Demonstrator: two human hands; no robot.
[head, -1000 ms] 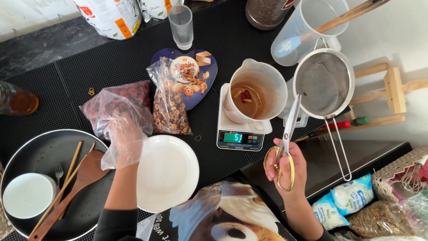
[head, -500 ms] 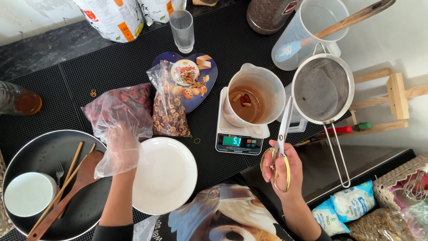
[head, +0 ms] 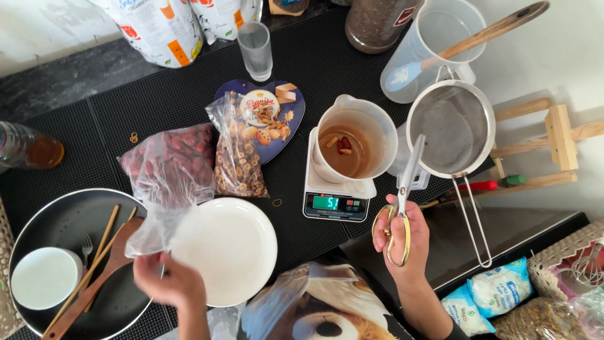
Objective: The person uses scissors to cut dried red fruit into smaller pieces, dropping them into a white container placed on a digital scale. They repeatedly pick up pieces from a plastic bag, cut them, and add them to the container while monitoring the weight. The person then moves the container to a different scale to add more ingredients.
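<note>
With the left hand point(head: 168, 283) pinching the loose mouth of the bag of red fruit point(head: 167, 167) beside the white plate point(head: 226, 249) and the right hand point(head: 402, 242) gripping scissors point(head: 402, 201) near that plate, a tug could spill fruit across the worktop point(head: 94, 145).

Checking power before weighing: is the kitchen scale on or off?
On. The scale shows lit green digits on its display, with the jug sitting on its platform.

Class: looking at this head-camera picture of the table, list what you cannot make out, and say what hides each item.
- Left hand: motion-blurred; its grip on the clear bag is unclear.
- Pan: partly cut off by the bottom edge, partly under the white plate.
- Scale: platform covered by the jug.
- Whisk: cut off by the right edge.
</note>
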